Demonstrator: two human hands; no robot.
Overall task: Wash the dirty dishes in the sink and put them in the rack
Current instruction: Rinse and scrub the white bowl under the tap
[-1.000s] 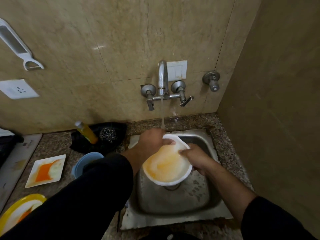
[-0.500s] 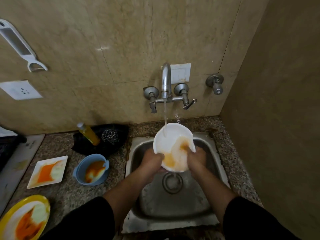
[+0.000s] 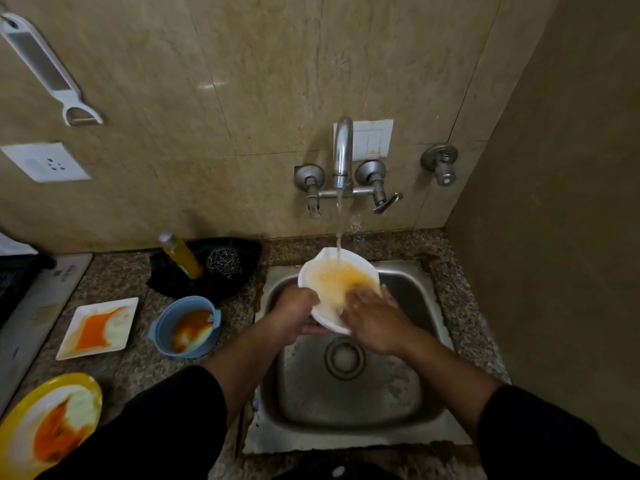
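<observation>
A white bowl (image 3: 323, 271) smeared with orange residue is tilted over the steel sink (image 3: 412, 393), under the stream running from the tap (image 3: 343, 150). My left hand (image 3: 294, 313) grips the bowl's left rim and underside. My right hand (image 3: 372, 318) lies inside the bowl with its fingers spread on the wet orange surface. On the counter to the left stand a blue bowl (image 3: 162, 327) with brown-orange residue, a white square plate (image 3: 121, 327) with orange sauce and a yellow-rimmed plate (image 3: 79, 386), also stained. No rack is in view.
A yellow soap bottle (image 3: 181, 256) and a steel scrubber (image 3: 223, 259) sit on a black cloth behind the blue bowl. A peeler (image 3: 45, 67) and a socket (image 3: 45, 162) are on the tiled wall. A side wall stands close on the right.
The bowl has dropped from near upright to a flatter tilt and water now spreads orange across its inside. My right hand moved from the bowl's edge onto its inner surface.
</observation>
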